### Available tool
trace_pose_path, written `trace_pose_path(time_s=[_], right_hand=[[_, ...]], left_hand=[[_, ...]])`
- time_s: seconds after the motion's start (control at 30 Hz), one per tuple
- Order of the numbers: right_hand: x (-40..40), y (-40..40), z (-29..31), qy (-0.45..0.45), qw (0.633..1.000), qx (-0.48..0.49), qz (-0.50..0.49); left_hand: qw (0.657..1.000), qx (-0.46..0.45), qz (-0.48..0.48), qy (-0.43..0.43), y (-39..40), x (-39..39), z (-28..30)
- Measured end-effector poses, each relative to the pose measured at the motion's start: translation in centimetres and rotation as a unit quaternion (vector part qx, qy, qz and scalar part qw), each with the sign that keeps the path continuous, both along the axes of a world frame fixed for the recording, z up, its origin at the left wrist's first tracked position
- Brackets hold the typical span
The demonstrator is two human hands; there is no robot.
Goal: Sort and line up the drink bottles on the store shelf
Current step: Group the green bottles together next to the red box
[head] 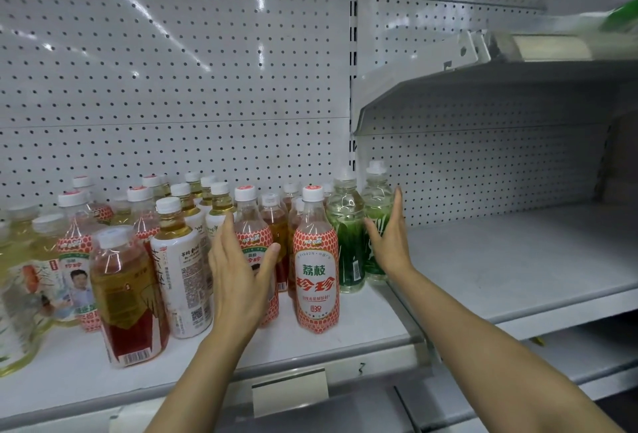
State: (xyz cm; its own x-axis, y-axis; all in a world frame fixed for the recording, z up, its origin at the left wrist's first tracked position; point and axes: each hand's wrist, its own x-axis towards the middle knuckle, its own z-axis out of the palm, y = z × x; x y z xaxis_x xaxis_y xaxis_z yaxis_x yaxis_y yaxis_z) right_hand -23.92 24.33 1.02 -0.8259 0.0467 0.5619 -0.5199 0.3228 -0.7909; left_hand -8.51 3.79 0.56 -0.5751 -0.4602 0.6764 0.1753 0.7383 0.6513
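Crowding both open hands, upright red-patterned bottle between green bottles and tea bottles.

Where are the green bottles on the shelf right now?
In the head view, the two green bottles stand at the right end of the group, beside the red lychee bottle, with the right hand against them.

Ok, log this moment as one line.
left hand open at lychee bottle | right hand open against green bottle | nothing gripped
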Motion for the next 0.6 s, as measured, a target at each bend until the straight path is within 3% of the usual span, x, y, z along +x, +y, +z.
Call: trace_pose_path(time_s=[0.13,0.23,0.3,0.37,0.47,0.6], right_hand=[[0.7,0.7,-0.3,0.018,0.999,-0.039,-0.006],[1.8,1.9,-0.5,0.028,0.997,-0.067,-0.016],[2.9,3.0,-0.4,0.037,0.996,-0.076,-0.018],[4.0,4.1,-0.3,0.055,0.995,-0.078,-0.018],[5.8,5.9,-0.3,0.089,0.993,-0.073,-0.023],[8.3,8.5,-0.3,0.119,0.989,-0.080,-0.019]], left_hand=[[1.000,0.013,0.006,0.021,0.6,0.1,0.0],[0.991,-0.009,0.038,0.127,2.8,0.8,0.9],[0.975,-0.060,0.007,0.214,5.8,1.2,1.6],[0.959,-0.129,-0.069,0.243,9.6,1.1,1.8],[0.966,-0.155,-0.141,0.149,14.7,-0.6,1.7],[0.993,-0.026,-0.111,-0.009,18.1,-5.2,2.7]])
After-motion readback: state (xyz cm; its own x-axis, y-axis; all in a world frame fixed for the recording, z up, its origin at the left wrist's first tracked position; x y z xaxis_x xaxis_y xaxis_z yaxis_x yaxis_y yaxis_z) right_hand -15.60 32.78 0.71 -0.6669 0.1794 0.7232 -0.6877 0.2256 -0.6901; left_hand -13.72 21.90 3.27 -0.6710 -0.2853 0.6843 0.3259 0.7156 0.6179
